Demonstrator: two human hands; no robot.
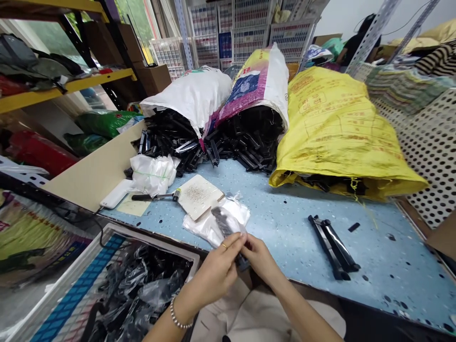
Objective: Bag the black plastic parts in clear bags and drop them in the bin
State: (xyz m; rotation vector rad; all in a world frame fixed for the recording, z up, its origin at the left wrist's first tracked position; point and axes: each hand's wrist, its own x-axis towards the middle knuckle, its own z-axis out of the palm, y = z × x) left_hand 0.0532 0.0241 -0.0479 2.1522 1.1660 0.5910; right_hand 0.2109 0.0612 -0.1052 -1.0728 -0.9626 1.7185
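My left hand (213, 273) and right hand (261, 259) meet at the near edge of the blue table (292, 228). Both sets of fingers are pinched on a black plastic piece (223, 221) that sits half inside a clear bag (235, 218). More black pieces (335, 249) lie to the right. A yellow sack (338, 128) lies far right, its red print too blurred to read.

I count three sacks on the table (292, 228), white sack (192, 95), pink sack (260, 76), yellow sack (335, 123), two loose black bars (335, 249), one hammer (156, 196), one white board (199, 194), one bagged black piece (225, 222), two grips on it, left grip (213, 273), right grip (261, 259), one ring (224, 246), one bracelet (177, 318)
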